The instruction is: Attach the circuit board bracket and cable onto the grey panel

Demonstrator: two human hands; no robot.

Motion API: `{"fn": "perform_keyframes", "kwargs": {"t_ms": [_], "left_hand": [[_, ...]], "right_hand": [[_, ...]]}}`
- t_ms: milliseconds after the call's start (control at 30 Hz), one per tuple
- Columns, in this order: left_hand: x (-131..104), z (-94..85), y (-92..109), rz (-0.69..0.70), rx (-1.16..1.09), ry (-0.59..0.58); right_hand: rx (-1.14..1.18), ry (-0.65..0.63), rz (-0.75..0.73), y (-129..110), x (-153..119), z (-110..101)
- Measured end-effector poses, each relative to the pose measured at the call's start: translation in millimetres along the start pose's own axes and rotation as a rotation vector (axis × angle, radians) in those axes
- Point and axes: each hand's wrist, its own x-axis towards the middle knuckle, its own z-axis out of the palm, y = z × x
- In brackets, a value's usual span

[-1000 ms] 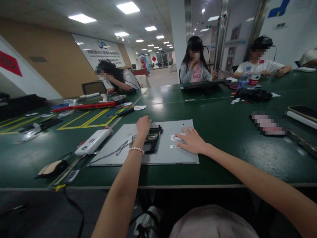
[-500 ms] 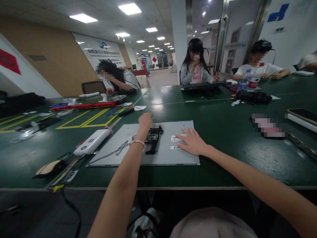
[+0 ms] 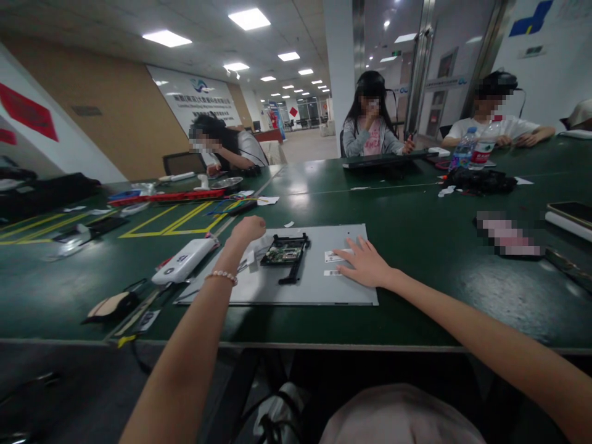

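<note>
A grey flat panel (image 3: 351, 295) lies on the green table, with a green circuit board (image 3: 283, 254) in a black frame on its middle. My right hand (image 3: 363, 262) rests flat on the panel's right part, fingers spread, beside white labels (image 3: 332, 272). Closed into a fist, my left hand (image 3: 248, 229) is over the panel's far left part, left of the circuit board. Whatever its fingers hold, if anything, is hidden. Thin grey cables (image 3: 244, 264) run near that wrist, partly covered by the arm.
Left of the panel lie a white power bank (image 3: 185, 262) and a beige-and-black mouse-shaped object (image 3: 112, 306). A phone (image 3: 511, 234) is at the right. Bottles (image 3: 481, 151) and a black bundle (image 3: 481, 181) stand farther back. Several people sit across the table.
My left hand has moved left, off the circuit board, so more of the board shows. My right hand stays on the panel. The view has shifted slightly.
</note>
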Motion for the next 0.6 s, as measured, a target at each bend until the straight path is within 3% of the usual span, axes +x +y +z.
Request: {"fn": "perform_keyframes", "kwargs": {"t_ms": [100,167,400,500,600], "left_hand": [[-4.5,-5.7,-19.8,0.022,0.141,-0.205],[-10.3,-10.4,-30.6,0.020,0.158,-0.261],[-33.4,-20.1,-51.4,-0.051,-0.099,-0.499],[-35.9,-18.4,-49.8,-0.075,-0.154,-0.488],[-31.0,-20.1,-47.5,-0.082,-0.206,-0.394]], "right_hand": [[0.003,-0.004,-0.004,1.3,0.0,1.0],[0.007,-0.004,-0.008,2.4,0.0,1.9],[0.018,-0.008,-0.009,1.3,-2.1,1.0],[0.023,-0.002,-0.007,1.3,-2.1,1.1],[0.018,-0.004,-0.012,1.8,-1.3,2.1]]}}
